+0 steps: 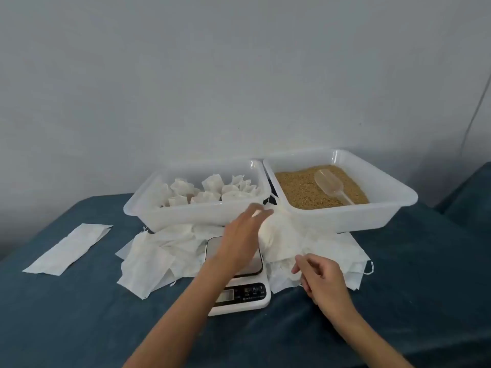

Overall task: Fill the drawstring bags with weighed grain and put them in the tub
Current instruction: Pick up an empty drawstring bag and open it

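Observation:
Several filled white drawstring bags (pixel 212 191) stand in the left white tub (pixel 191 216). The right tub (pixel 353 216) holds brown grain (pixel 300 189) with a clear plastic scoop (pixel 329 185) lying on it. A white kitchen scale (pixel 239 296) sits in front of the tubs, partly under my left arm. My left hand (pixel 241 240) reaches over the scale with fingers stretched, touching a white bag (pixel 279 235) just right of the scale. My right hand (pixel 321 280) hovers with curled fingers at the edge of the empty bags (pixel 345 251); I cannot tell whether it pinches one.
Loose empty white bags (pixel 151 258) are heaped left of the scale on the dark blue table (pixel 79 314). A single flat bag (pixel 69 248) lies apart at the far left. A grey wall stands right behind the tubs.

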Tool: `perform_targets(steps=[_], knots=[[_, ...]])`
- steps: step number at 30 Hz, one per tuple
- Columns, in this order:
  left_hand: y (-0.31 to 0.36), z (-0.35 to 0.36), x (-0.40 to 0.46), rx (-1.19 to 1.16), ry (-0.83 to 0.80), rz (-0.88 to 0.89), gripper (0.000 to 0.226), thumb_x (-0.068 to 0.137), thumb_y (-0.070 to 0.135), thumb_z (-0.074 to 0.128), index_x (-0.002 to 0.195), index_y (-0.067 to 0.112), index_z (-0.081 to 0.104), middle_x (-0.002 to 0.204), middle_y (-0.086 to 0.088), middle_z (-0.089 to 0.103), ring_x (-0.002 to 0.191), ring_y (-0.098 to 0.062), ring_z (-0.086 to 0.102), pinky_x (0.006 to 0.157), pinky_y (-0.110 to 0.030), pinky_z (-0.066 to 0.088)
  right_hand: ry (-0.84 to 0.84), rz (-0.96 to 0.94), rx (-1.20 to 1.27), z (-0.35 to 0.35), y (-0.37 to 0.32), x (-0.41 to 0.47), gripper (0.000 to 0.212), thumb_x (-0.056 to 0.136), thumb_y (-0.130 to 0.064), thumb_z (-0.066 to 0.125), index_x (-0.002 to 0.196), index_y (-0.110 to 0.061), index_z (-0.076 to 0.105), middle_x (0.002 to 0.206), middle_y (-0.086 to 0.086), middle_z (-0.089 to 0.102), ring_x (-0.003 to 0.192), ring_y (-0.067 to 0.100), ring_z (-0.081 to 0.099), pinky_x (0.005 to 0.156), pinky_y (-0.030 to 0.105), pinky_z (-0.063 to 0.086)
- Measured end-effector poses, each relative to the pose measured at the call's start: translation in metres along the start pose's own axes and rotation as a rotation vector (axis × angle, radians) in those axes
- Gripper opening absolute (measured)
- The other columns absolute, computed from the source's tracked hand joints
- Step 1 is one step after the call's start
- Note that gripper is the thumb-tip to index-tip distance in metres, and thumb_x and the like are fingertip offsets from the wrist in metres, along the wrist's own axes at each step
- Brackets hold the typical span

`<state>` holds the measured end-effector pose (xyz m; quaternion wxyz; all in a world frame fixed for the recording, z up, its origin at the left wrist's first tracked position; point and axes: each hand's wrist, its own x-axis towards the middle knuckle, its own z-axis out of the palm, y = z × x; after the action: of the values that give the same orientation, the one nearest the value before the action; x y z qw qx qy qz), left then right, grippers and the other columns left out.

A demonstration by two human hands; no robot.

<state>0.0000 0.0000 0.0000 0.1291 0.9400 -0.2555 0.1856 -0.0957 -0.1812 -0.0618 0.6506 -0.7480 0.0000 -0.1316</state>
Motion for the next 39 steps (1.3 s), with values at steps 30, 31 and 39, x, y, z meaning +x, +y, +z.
perform_targets(steps=[30, 31, 39], knots=[[0.036, -0.017, -0.098, -1.170, 0.100, -0.580, 0.020, 0.100, 0.016, 0.069, 0.085, 0.003, 0.066, 0.071, -0.008, 0.060, 0.063, -0.020, 0.056, 0.052, -0.032, 0.046, -0.344, 0.058, 0.190, -0.001, -0.018, -0.006, 0.053, 0.084, -0.049, 0.080, 0.099, 0.000, 0.067, 0.077, 0.027, 0.052, 0.054, 0.021, 0.043, 0.045, 0.029, 0.036], [0.035, -0.020, -0.102, -1.218, 0.149, -0.630, 0.017, 0.101, 0.016, 0.067, 0.090, 0.003, 0.069, 0.077, -0.008, 0.069, 0.066, -0.021, 0.062, 0.055, -0.033, 0.050, -0.409, 0.095, 0.209, -0.001, -0.020, -0.007, 0.049, 0.085, -0.047, 0.079, 0.098, -0.002, 0.068, 0.077, 0.020, 0.053, 0.056, 0.019, 0.044, 0.046, 0.028, 0.035], [0.037, -0.019, -0.134, -1.309, 0.185, -0.747, 0.012, 0.097, -0.003, 0.065, 0.107, 0.003, 0.066, 0.083, -0.011, 0.076, 0.062, -0.029, 0.072, 0.050, -0.034, 0.059, -0.403, 0.200, 0.241, -0.001, -0.032, -0.011, 0.021, 0.094, -0.028, 0.071, 0.093, -0.006, 0.070, 0.079, 0.006, 0.061, 0.062, 0.015, 0.052, 0.046, 0.026, 0.037]])
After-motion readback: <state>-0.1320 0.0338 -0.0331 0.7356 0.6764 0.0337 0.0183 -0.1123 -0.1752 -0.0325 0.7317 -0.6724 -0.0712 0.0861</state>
